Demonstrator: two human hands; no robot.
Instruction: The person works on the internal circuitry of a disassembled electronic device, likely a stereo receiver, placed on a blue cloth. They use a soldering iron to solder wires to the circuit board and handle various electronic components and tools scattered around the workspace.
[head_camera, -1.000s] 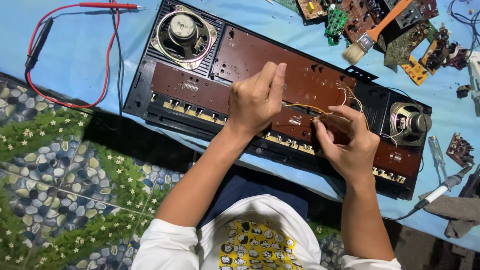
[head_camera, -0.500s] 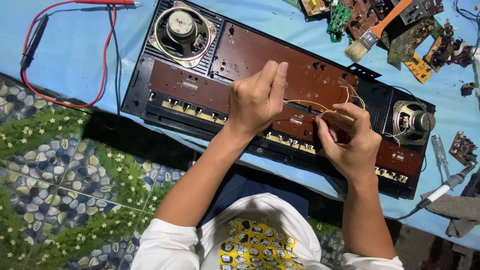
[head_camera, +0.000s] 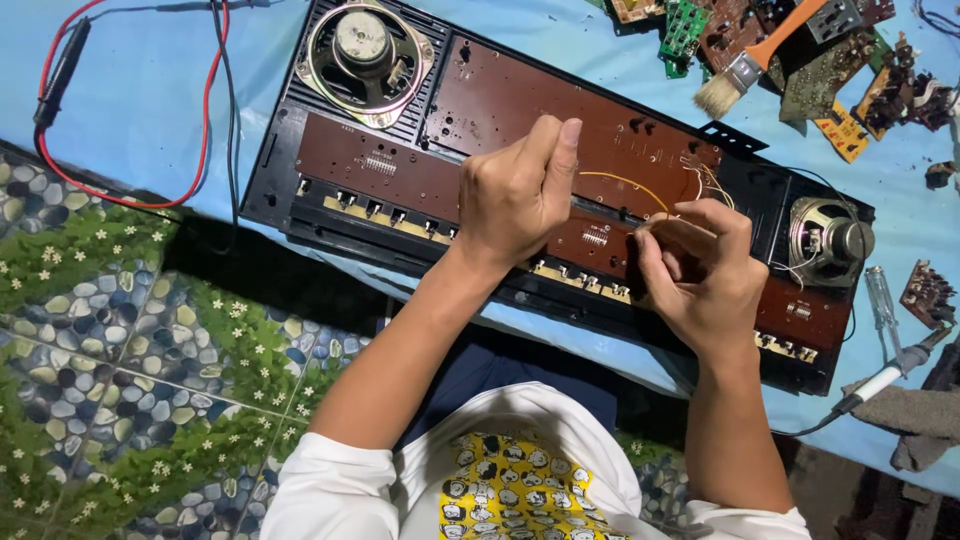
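In the head view, an opened black radio case (head_camera: 300, 190) is lying on the blue table cover (head_camera: 130, 110), near the front edge of the table. It is long and flat, and its long axis is running from the upper left down to the lower right, a little tilted against the table edge. Inside it, brown circuit boards (head_camera: 520, 95) are showing, with a round speaker (head_camera: 365, 45) at the left end and a smaller speaker (head_camera: 828, 240) at the right end.

The left hand (head_camera: 515, 190) is resting over the middle of the boards, fingers curled narrow and thumb pointing up; I cannot tell if it is holding anything. The right hand (head_camera: 705, 275) is pinching thin wires (head_camera: 690, 215) between the fingertips, just above the lower board. A thin yellow wire (head_camera: 625, 182) is curving between the two hands.

At the far right corner a brush (head_camera: 745, 65) with an orange handle is lying among loose circuit boards (head_camera: 685, 30). A red test lead (head_camera: 120, 195) is looping at the left edge, and a screwdriver (head_camera: 882, 300) is lying by the right end of the case.
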